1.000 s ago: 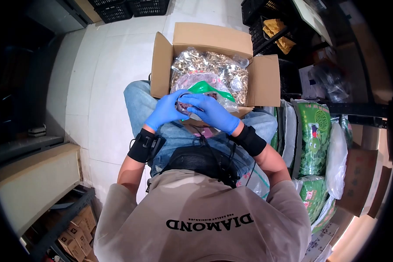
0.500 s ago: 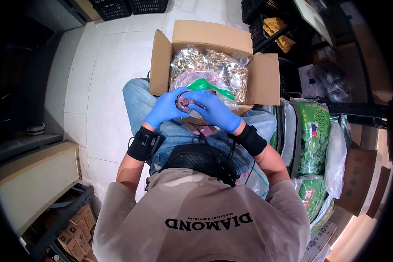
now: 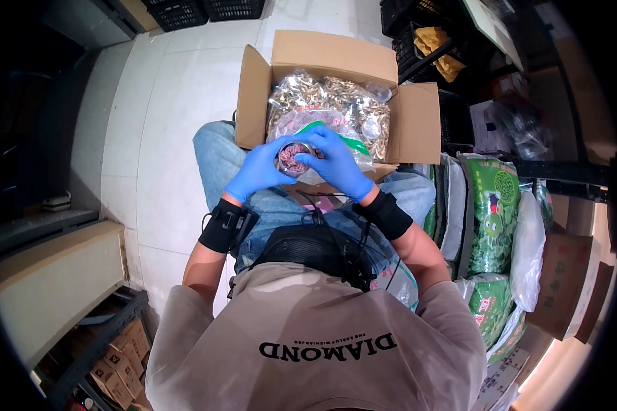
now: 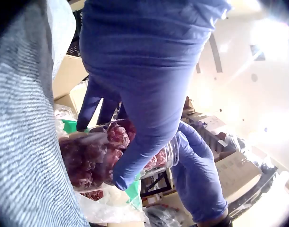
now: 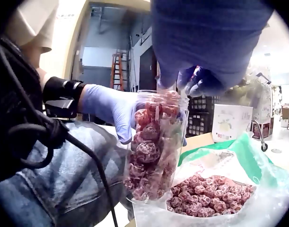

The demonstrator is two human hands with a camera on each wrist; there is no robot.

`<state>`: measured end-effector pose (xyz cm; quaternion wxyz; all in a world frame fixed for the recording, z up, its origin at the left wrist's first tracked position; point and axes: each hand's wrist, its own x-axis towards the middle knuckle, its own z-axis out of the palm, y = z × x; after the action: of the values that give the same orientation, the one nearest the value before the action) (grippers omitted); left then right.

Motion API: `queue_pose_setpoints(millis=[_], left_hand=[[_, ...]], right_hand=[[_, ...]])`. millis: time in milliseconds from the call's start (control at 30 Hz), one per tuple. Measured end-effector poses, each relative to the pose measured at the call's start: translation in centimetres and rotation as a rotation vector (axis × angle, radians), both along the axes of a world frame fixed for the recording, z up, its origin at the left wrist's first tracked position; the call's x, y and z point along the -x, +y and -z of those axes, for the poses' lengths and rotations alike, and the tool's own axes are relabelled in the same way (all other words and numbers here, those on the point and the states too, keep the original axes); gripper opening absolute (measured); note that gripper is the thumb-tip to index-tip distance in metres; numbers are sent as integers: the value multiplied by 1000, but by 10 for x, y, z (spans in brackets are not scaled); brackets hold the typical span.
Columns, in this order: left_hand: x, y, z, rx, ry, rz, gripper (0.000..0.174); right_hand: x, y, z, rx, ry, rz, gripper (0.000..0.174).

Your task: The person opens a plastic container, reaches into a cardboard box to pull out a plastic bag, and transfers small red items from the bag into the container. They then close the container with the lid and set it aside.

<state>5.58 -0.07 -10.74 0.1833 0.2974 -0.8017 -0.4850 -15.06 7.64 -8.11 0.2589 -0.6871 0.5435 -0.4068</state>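
A clear jar (image 5: 151,146) packed with wrinkled reddish dried plums (image 3: 293,157) is held over the lap. My blue-gloved left hand (image 3: 257,172) grips its side, thumb on one face and fingers round the other. My gloved right hand (image 3: 337,168) is at the open mouth, its thumb over the plums and the other fingers along the far rim. In the right wrist view, its fingertips reach down to the top plums. Beneath the jar is an opened plastic bag (image 5: 272,198) with a green band, holding more dried plums (image 5: 210,196).
An open carton (image 3: 418,123) stands in front of the knees, with clear bags of pale dried pieces (image 3: 356,92) inside. Green printed bags (image 3: 490,212) line the right side. Black crates (image 3: 233,10) sit on the floor ahead. A cable (image 5: 88,151) hangs by the waist.
My right hand has shifted and turned at the jar's mouth, uncovering more of the plums. My left hand keeps its grip on the jar.
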Motion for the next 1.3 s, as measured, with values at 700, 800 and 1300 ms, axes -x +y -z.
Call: queue_pose_setpoints(millis=[700,800,1300], left_hand=[[0,5,-3,18,44,12,79],[0,7,-3,-1,27,14,79],[0,6,-2,-4,56,15,77]], right_hand=[[2,11,3,95,87,-22,22],[4,9,6,207,233,-22,25],[6,17,1,-26,-88,5,31]])
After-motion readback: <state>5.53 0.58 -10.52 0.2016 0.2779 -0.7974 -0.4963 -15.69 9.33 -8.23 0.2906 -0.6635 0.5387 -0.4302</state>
